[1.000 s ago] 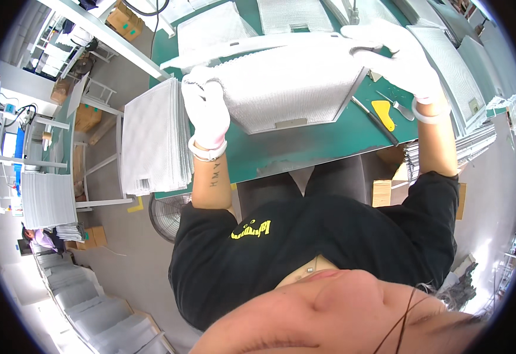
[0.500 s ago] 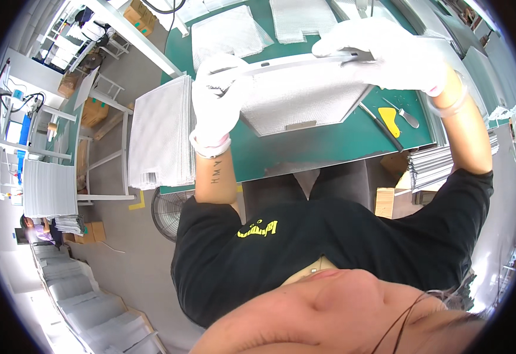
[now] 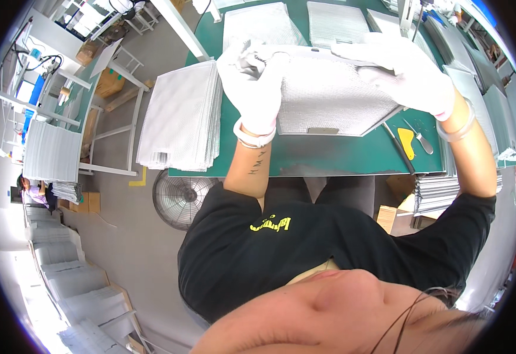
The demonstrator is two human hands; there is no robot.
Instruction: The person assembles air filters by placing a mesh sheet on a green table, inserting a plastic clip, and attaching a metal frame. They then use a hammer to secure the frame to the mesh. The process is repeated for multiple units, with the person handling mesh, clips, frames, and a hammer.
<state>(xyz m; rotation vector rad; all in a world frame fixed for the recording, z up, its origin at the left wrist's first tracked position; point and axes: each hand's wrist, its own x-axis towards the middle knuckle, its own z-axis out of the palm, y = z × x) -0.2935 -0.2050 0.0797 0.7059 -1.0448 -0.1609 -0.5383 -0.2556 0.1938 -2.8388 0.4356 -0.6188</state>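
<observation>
A silvery mesh panel with a thin metal frame (image 3: 335, 97) is held tilted above the green tabletop, with a small grey tab on its near edge. My left hand (image 3: 252, 82), in a white glove, is closed at the panel's far left corner with its fingers curled. Some of those fingertips are hidden. My right hand (image 3: 405, 74), also gloved, grips the far right part of the frame, its fingers lying along the top edge. Right of the panel lie a yellow scraper (image 3: 406, 143), a metal spatula-like tool (image 3: 424, 144) and a dark-handled tool (image 3: 401, 150).
A stack of mesh sheets (image 3: 178, 115) stands left of my left hand. More sheets (image 3: 261, 26) lie at the table's far side, beside another pile (image 3: 336, 23). The green tabletop (image 3: 340, 156) ends near my lap. A floor fan (image 3: 187, 197) stands below its left corner.
The whole view has shifted, so the table things sit further right. My left hand's fingers have curled more at the panel's corner. My right hand keeps its hold on the frame.
</observation>
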